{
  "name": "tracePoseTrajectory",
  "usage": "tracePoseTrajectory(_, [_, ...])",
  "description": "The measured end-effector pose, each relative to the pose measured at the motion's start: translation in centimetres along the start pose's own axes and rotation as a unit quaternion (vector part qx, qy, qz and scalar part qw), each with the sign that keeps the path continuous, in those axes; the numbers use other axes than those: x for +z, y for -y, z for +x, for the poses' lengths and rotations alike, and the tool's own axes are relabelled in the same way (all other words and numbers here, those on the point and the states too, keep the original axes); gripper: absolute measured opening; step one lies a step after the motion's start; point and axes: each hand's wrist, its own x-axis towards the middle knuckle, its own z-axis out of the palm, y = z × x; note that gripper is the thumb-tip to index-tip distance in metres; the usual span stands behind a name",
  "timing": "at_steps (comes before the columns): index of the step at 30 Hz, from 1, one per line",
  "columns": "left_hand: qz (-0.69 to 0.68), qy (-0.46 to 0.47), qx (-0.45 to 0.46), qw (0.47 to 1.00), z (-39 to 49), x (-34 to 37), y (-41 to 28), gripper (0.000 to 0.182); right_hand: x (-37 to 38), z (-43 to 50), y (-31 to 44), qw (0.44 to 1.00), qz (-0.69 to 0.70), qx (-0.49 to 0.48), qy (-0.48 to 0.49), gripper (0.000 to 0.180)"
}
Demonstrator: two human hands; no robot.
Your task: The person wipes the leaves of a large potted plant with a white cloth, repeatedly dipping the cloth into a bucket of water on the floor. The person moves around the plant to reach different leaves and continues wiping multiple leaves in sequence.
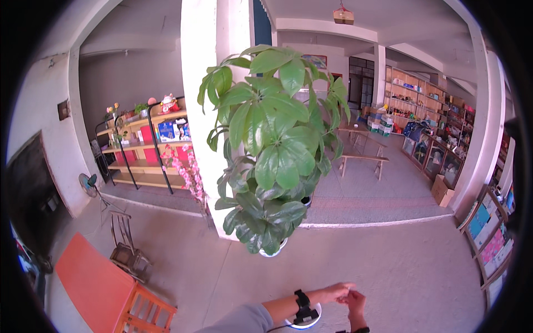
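My left hand (336, 292) and my right hand (356, 300) meet at the lower edge of the view, fingertips touching or very close. Whether anything thin is pinched between them is too small to tell. Each wrist wears a black strap, and a cable runs from the left one. Below my left forearm shows part of a white basin or bucket (318, 319), its inside mostly hidden. Farther ahead rises a tall potted umbrella plant (270, 141) with broad green leaves, in a white pot (275, 250) mostly covered by foliage.
A white pillar (200, 83) stands behind the plant. To the left are an orange-red tabletop (95, 283), a wooden chair (127, 249) and a standing fan (89, 185). A low step edge (374, 223) crosses the floor beyond. Benches (364, 157) and stocked shelves (416, 93) lie farther right.
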Motion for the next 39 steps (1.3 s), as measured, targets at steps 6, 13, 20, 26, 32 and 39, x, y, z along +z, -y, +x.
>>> tracePoseTrajectory(6, [0.13,-0.17,0.124,0.969,-3.4,-1.9,-4.6,0.052,4.6,-0.3,7.4,0.993,0.032,0.002,0.112,0.016])
tracePoseTrajectory(13, [0.248,-0.258,0.182,0.916,-7.2,-2.8,-8.6,0.036,8.0,-0.8,11.5,0.969,0.132,0.08,0.191,0.023])
tracePoseTrajectory(20, [0.178,-0.241,0.181,0.937,-11.0,-4.1,-13.3,0.027,9.0,0.8,14.0,0.991,0.05,-0.023,0.118,0.014])
tracePoseTrajectory(26, [0.139,-0.348,0.216,0.902,-14.3,-7.7,-17.5,0.015,6.8,2.1,16.3,0.994,0.051,-0.093,0.026,0.018])
tracePoseTrajectory(32, [0.172,-0.387,0.208,0.882,-15.9,-11.3,-17.7,0.012,4.6,2.0,18.8,0.97,0.236,-0.02,0.046,0.025])
tracePoseTrajectory(39, [0.493,-0.201,0.137,0.836,-14.4,-7.4,-16.8,0.025,7.8,1.7,21.4,0.977,0.092,-0.007,0.194,0.029])
